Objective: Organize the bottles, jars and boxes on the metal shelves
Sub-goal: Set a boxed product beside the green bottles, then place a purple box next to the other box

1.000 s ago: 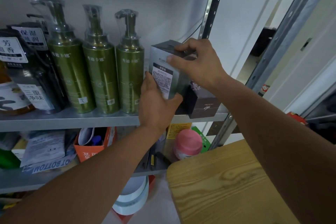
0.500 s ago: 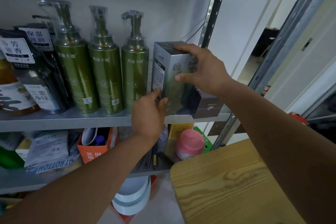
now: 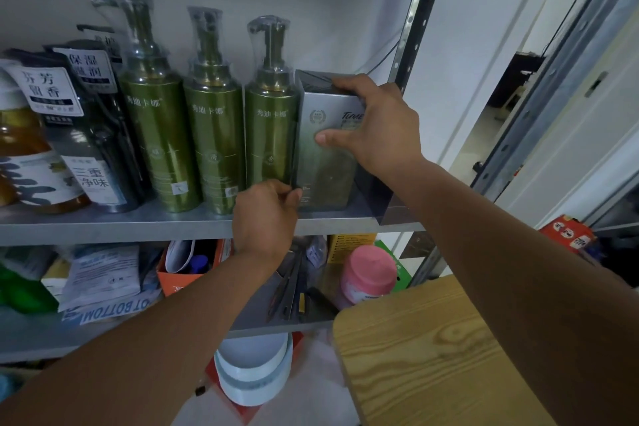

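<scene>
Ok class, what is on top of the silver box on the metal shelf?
Only the right hand: its fingers curl over the top of the silver box, thumb pressed on the front. The part beneath the fingers is covered.

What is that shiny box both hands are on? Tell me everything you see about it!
The box is tall, silvery grey fading to green lower down, with a dark top; it looks like glossy card. A round badge and some letters near its top are partly covered. It stands upright on the metal shelf, close beside the rightmost green bottle. The right hand grips its upper part, thumb across the front; the left hand pinches its lower left edge.
</scene>
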